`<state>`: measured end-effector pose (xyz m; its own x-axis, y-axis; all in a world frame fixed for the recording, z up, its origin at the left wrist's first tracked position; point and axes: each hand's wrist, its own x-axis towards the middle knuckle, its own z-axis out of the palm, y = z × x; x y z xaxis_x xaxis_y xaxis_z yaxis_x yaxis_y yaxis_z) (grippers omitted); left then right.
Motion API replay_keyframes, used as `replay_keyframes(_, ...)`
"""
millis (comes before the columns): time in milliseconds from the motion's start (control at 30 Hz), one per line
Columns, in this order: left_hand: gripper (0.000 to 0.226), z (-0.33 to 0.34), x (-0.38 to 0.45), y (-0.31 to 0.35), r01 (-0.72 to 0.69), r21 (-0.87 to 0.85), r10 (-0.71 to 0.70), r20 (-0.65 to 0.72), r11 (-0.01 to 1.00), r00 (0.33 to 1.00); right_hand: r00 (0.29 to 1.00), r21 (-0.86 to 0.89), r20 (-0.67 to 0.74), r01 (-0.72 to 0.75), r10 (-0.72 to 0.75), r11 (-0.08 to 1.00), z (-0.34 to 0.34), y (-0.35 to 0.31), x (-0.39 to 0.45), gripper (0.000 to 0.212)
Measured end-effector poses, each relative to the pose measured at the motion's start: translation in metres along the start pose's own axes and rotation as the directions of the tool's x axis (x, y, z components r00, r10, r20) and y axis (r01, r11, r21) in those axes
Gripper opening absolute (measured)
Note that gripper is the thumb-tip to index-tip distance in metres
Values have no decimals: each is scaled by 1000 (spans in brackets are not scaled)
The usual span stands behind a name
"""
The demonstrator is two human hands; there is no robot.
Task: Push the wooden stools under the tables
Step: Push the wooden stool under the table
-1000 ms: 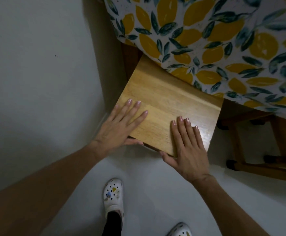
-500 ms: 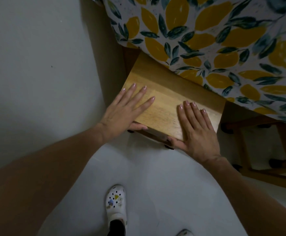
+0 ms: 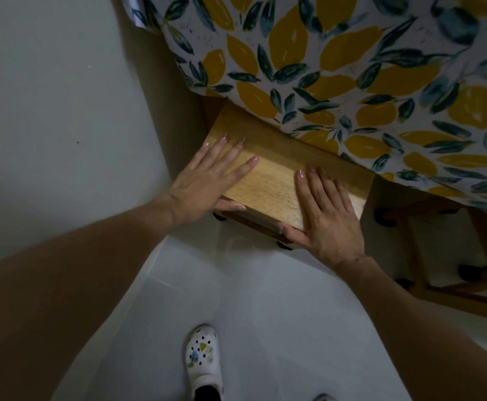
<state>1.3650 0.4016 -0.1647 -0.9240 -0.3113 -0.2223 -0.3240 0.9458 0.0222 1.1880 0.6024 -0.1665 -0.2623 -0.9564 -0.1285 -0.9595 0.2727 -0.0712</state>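
Wooden stool (image 3: 277,180): square plank seat, light honey finish, standing on the white floor (image 3: 265,314) with its far edge tucked beneath the hanging tablecloth (image 3: 338,68); near edge and two dark foot caps remain outside the cloth line.

Left hand (image 3: 204,180): palm flat on the seat's left portion, fingers spread and extended, thumb hooked under the near edge. Grip loose and flat rather than closed (pressing, not clutching).

Right hand (image 3: 327,215): palm flat on the seat's right portion, fingers together and pointing toward the bench, thumb laid along the near edge. Grip likewise open, nothing enclosed.

Tablecloth: white ground, yellow lemons with dark green leaves, draped over the bench and covering its top entirely.

Second wooden frame (image 3: 439,256): brown rails and dark foot caps, right of the stool, partly beneath the cloth (whether stool or bench leg, cannot tell).

Wall (image 3: 48,111): plain pale, left of the stool.

White clog (image 3: 203,360): perforated, with small charms, on the floor below the arms.
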Motion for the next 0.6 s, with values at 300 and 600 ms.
replay_keyframes(300,96,-18,1,14,64,109,-87,222,992,971,997,95,78,-18,11,995,-17,0,-4,98)
replay_keyframes(600,76,-31,9,119,2,-87,-4,-21,996,1000,959,263,13,-278,285,924,-21,68,-110,93)
